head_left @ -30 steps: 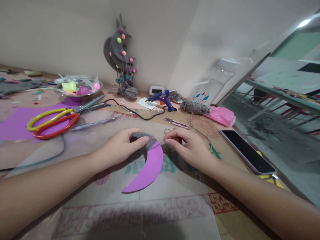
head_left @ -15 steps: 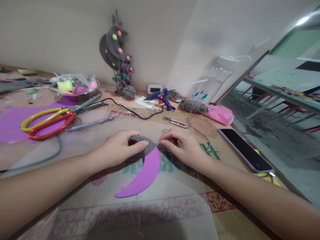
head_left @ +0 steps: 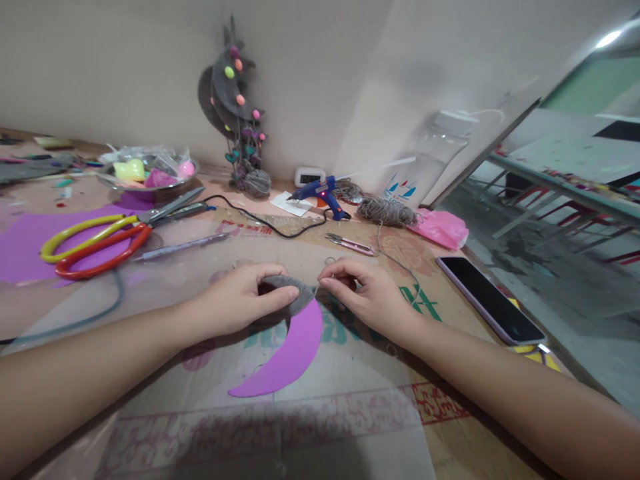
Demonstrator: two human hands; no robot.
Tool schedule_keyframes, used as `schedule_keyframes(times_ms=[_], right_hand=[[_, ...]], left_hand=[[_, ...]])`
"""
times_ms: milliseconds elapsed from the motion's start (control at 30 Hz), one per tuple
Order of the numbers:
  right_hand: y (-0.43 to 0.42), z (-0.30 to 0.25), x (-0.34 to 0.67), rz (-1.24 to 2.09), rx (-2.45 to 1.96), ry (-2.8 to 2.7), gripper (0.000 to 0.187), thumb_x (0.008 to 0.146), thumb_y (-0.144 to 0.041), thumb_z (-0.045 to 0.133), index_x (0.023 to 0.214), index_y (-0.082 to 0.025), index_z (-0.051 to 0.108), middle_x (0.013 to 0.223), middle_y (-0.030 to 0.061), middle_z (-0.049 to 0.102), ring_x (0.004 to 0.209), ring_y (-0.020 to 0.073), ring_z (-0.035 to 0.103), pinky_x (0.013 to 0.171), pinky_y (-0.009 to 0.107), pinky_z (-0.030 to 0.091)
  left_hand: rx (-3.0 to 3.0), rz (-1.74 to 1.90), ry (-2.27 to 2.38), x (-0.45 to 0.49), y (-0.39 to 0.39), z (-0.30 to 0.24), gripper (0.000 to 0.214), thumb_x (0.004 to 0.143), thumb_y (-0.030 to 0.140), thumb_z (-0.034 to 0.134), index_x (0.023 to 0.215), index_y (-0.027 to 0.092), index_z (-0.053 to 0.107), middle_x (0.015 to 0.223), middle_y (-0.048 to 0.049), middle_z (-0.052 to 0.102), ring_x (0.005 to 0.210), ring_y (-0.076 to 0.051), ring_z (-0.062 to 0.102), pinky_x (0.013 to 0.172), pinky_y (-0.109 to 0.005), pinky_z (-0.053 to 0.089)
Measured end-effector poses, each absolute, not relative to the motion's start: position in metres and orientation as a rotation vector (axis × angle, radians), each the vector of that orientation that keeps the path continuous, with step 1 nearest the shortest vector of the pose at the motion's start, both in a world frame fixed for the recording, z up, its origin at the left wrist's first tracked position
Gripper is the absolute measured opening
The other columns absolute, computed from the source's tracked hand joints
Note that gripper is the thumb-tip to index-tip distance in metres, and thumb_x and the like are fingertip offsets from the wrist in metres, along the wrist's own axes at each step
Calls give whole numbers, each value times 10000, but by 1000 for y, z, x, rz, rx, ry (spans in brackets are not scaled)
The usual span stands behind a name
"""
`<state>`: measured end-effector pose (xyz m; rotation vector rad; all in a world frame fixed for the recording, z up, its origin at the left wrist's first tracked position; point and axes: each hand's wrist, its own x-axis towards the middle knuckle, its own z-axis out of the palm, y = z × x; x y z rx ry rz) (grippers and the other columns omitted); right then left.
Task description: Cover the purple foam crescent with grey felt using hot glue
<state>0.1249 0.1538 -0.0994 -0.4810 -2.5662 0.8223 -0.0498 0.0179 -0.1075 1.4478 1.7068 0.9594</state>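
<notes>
A purple foam crescent (head_left: 295,357) has its upper end wrapped in grey yarn (head_left: 294,307). My left hand (head_left: 250,293) pinches that wrapped end between thumb and fingers. Just right of the crescent's upper edge, my right hand (head_left: 367,290) is closed in a pinch on the grey yarn strand, which runs a short way from the wrap to the fingertips. From the grey yarn skein (head_left: 386,212) behind, a strand trails down toward my right wrist.
Scissors (head_left: 103,243), a pen (head_left: 183,247) and purple foam sheet (head_left: 20,243) lie left. Behind are a bowl (head_left: 150,190), a blue glue gun (head_left: 325,197), thread snips (head_left: 350,245) and a decorated grey crescent (head_left: 231,93). A phone (head_left: 490,300) and bottle (head_left: 425,160) are right.
The crescent's upper end has tilted and dropped slightly in my left hand. A short strand between the wrap and my right fingertips now shows more clearly. My right hand has barely moved.
</notes>
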Motion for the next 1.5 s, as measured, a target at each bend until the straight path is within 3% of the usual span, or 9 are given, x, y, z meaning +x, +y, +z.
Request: schedule_keyframes(times_ms=[300, 400, 500, 600, 700, 1033, 1267, 1400, 1500], right_hand=[[154, -98, 125, 873, -458, -2552, 126, 857, -251, 543, 822, -190, 648, 776, 21, 654, 717, 141, 579, 672, 270, 442], [156, -99, 126, 937, -457, -2538, 211, 888, -254, 492, 1039, -229, 638, 983, 36, 654, 806, 146, 595, 753, 294, 459], [156, -99, 129, 1033, -555, -2366, 308, 903, -300, 455, 1202, -256, 518, 1119, 58, 585, 673, 115, 562, 642, 280, 472], [153, -96, 132, 1082, -596, -2247, 184, 897, -342, 457, 983, -214, 558, 822, 25, 596, 584, 112, 508, 552, 250, 431], [148, -92, 132, 1121, -567, -2406, 232, 886, -344, 467, 744, -193, 572, 623, -6, 552, 587, 120, 516, 567, 243, 414], [141, -93, 131, 1099, -491, -2596, 231, 863, -284, 479, 670, -180, 552, 607, -19, 560, 578, 99, 505, 568, 216, 393], [141, -92, 133, 1079, -421, -2560, 267, 893, -292, 450, 660, -177, 511, 596, -21, 508, 577, 93, 473, 562, 215, 380], [146, -92, 131, 1266, -501, -2243, 103, 882, -296, 492, 873, -197, 516, 807, -4, 552, 544, 67, 451, 495, 203, 380], [146, -94, 128, 1591, -461, -2173, 292, 844, -282, 563, 1117, -253, 463, 1154, 41, 543, 490, 31, 447, 423, 194, 393]], left_hand=[[1369, 964, 1595, -50, 17, -107, 295, 812, 454, 525, 703, 181, 544, 602, 36, 474, 552, -110, 433, 492, -208, 331], [1255, 1039, 1568, -50, 18, -110, 304, 814, 467, 530, 722, 178, 538, 612, 36, 466, 556, -107, 435, 493, -209, 326], [1199, 1123, 1526, -50, 19, -108, 283, 830, 442, 524, 728, 178, 528, 639, 35, 479, 583, -106, 454, 526, -210, 342], [1166, 1203, 1538, -48, 19, -105, 268, 835, 405, 529, 689, 181, 510, 627, 42, 484, 593, -105, 461, 550, -207, 353], [1095, 1264, 1514, -48, 19, -105, 257, 834, 415, 532, 716, 187, 516, 619, 49, 474, 596, -109, 466, 562, -215, 358], [1082, 1262, 1421, -49, 20, -111, 210, 817, 382, 584, 909, 194, 599, 727, 27, 561, 627, -100, 490, 575, -211, 368], [1147, 1198, 1479, -49, 20, -112, 252, 831, 408, 556, 756, 168, 563, 634, 41, 498, 554, -82, 421, 521, -202, 311], [1136, 1185, 1457, -49, 19, -113, 265, 840, 429, 537, 778, 171, 544, 634, 43, 474, 558, -83, 399, 519, -202, 305], [1162, 1164, 1461, -50, 19, -113, 277, 844, 442, 528, 803, 169, 552, 669, 29, 495, 592, -92, 420, 545, -212, 327]])
